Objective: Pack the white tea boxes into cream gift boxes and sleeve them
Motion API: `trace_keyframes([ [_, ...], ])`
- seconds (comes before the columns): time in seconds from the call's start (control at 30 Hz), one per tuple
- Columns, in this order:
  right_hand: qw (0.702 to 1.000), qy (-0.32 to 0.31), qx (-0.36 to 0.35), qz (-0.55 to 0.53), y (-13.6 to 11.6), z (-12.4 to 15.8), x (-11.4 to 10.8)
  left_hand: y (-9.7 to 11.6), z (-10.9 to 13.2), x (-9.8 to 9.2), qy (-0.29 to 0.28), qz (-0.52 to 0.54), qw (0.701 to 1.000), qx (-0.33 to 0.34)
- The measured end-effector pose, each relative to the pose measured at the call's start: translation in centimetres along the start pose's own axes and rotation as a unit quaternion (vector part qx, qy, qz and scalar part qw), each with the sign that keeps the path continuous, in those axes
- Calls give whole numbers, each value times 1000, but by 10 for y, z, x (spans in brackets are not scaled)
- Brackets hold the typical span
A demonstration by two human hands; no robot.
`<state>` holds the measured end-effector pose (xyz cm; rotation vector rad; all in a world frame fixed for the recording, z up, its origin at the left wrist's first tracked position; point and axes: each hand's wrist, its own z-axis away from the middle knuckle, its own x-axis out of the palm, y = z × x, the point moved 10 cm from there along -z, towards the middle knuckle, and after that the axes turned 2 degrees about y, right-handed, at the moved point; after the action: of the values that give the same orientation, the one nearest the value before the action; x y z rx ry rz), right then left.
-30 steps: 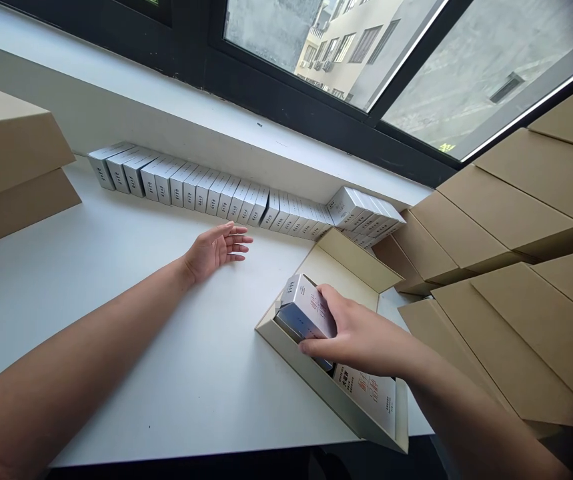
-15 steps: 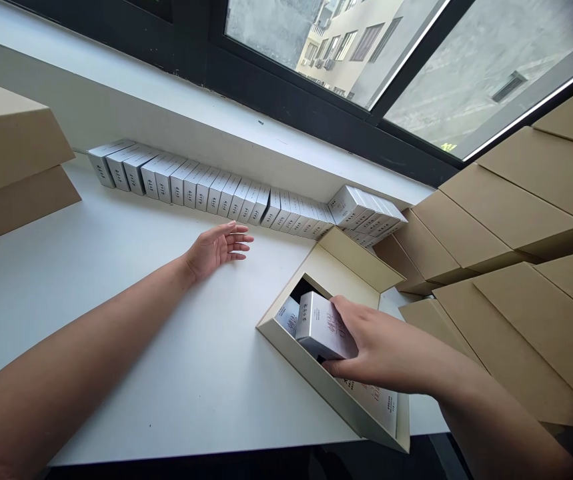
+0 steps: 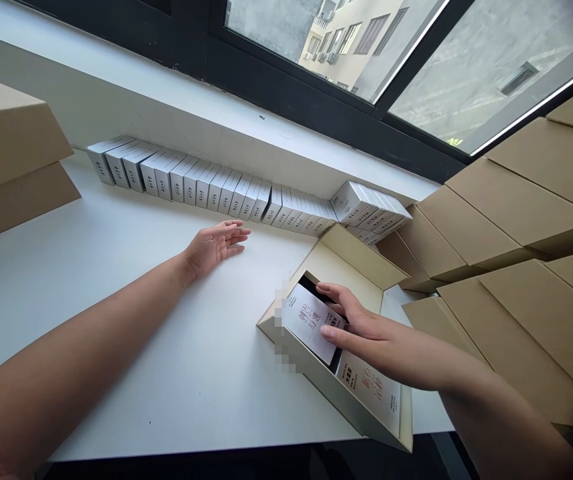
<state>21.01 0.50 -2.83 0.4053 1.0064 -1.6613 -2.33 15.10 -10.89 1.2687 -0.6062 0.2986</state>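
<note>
A cream box [image 3: 316,383] stands with its lid [image 3: 363,257] folded back. Inside it lie two flat white cartons with red and black printing: an upper-left carton [image 3: 306,317] and a lower-right carton [image 3: 373,390]. My right hand [image 3: 361,327] is over the upper-left carton, its thumb resting on the printed face and its fingers spread above the dark gap beside it. Over the white table, my left hand [image 3: 219,247] is open and holds nothing, palm turned sideways with fingers loosely extended. It is close to a row of silver-white cartons [image 3: 206,183].
Along the wall below the window, the carton row ends at a stacked group of cartons [image 3: 369,207]. Large brown boxes [image 3: 516,200] are piled at the right, close to the cream box. More brown boxes [image 3: 11,147] stand on the left of the white table [image 3: 176,360].
The carton that my right hand gripped at a tilt now lies flat inside the cream box. My right hand has loosened from it and moved slightly up. My left hand is nearly still.
</note>
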Motion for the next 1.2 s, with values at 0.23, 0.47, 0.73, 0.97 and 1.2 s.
trace_keyframes([
  [0.23,998,9,26,60,8,5,-4,1,1,1,-8,0,1000,4],
  [0.47,991,46,52,118,12,-6,3,1,-1,2,-23,-7,1000,8],
  [0.73,959,81,87,259,3,-16,6,1,0,4,-23,-19,1000,4],
  [0.97,947,96,104,289,4,-18,8,1,-1,4,-24,-25,999,7],
  [1.2,939,84,141,303,8,-16,11,1,0,5,-27,-24,999,8],
])
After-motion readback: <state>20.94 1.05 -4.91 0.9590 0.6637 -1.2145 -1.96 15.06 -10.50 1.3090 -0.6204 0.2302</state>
